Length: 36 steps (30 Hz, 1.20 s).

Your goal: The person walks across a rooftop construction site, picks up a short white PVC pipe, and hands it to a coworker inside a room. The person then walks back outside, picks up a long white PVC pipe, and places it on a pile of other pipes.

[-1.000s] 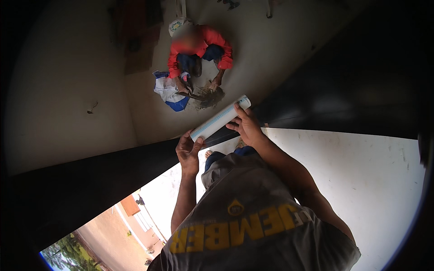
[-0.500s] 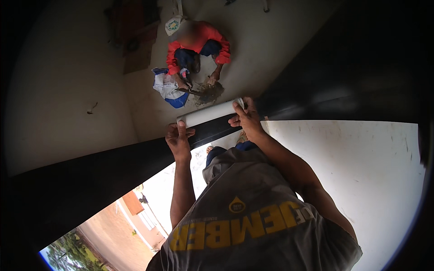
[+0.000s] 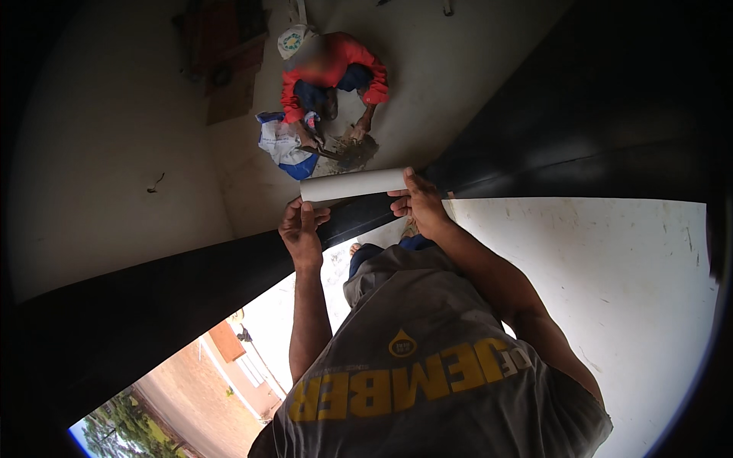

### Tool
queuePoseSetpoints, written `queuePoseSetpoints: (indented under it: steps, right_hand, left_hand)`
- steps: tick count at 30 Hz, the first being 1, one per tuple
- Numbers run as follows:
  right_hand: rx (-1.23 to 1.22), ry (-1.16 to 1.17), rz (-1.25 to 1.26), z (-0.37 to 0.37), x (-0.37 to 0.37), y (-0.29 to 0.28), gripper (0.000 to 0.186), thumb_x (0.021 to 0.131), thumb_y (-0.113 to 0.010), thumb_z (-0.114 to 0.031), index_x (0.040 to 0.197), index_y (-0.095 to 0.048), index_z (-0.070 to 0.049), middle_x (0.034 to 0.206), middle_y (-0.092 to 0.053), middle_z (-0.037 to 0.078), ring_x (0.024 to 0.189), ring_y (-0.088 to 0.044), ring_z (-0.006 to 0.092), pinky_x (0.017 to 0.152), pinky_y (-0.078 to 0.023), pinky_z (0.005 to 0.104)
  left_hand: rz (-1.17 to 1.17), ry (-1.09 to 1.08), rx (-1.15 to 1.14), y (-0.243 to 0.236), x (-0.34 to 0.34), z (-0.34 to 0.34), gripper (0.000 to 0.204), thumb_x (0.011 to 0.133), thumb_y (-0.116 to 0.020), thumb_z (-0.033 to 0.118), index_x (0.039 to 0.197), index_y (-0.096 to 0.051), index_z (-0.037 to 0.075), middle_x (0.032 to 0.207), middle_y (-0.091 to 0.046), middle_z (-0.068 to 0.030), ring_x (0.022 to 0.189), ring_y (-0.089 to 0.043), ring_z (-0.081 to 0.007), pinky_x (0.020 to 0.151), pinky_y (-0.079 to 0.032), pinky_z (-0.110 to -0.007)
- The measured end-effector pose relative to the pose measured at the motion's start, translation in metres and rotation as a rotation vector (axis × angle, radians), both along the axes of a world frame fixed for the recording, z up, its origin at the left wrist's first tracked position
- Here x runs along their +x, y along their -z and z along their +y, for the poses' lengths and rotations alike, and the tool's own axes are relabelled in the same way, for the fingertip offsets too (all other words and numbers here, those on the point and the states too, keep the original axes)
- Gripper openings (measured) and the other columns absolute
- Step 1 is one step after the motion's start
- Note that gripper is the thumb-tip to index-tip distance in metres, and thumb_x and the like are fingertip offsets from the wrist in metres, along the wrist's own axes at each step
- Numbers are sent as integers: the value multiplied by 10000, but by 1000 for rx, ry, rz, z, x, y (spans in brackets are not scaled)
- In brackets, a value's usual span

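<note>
White cylinder [image 3: 355, 184] spanning left hand [image 3: 302, 233], right hand [image 3: 427, 208].

You have one long, slim white cylinder [image 3: 354, 185] in front of you, off any surface, its length running crosswise between your left hand [image 3: 301, 229] and your right hand [image 3: 420, 200]. It looks straight and smooth, and the side turned toward you is plain white. It sits close to level across your view, tilted slightly, its right end a little higher in the picture than its left. You have a thumb at each end; whether it is hollow cannot be told.
</note>
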State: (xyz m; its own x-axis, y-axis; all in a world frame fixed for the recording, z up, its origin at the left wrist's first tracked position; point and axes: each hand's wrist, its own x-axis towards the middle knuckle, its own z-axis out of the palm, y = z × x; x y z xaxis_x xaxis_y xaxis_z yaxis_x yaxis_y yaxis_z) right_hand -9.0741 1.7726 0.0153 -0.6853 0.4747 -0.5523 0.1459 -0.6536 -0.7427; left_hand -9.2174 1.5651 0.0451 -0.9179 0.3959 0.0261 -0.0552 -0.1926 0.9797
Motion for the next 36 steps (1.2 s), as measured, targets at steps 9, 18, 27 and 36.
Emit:
queuePoseSetpoints:
  steps: [9, 18, 27, 36]
  right_hand:
    - [-26, -17, 0, -1, -3, 5, 607, 1016, -520, -592, 1243, -595, -35, 992, -703, 133, 660, -669, 146, 613, -591, 300]
    - [-113, 100, 41, -10, 6, 17, 594, 1029, -500, -572, 1264, -559, -30, 1063, -693, 136, 718, -656, 160, 647, -568, 329]
    - [-314, 277, 119, -7, 4, 44, 533, 1030, -481, -580, 1255, -545, -101, 1043, -686, 94, 745, -627, 140, 697, -547, 324]
    - [-428, 269, 210, -11, -21, 29, 533, 1031, -417, -647, 1079, -567, -138, 816, -573, 9, 667, -522, 127, 648, -456, 316]
  left_hand:
    - [-8, -9, -26, 2, -3, -1, 179, 1022, -649, 181, 1112, -675, 28, 911, -726, -71, 763, -731, -156, 672, -611, -286]
    - [328, -209, -148, -45, 11, -15, 338, 1032, -632, 211, 1275, -653, -23, 1111, -731, -176, 865, -727, -183, 710, -604, -286]
    - [1313, -1174, -80, -221, 50, -140, 404, 1061, -465, 309, 997, -697, -15, 866, -680, -111, 695, -650, -160, 610, -545, -271]
    - [1022, -1440, -471, -250, 23, -191, 804, 861, -805, 489, 1386, -433, 6, 1339, -476, -188, 1218, -573, -318, 958, -583, -514]
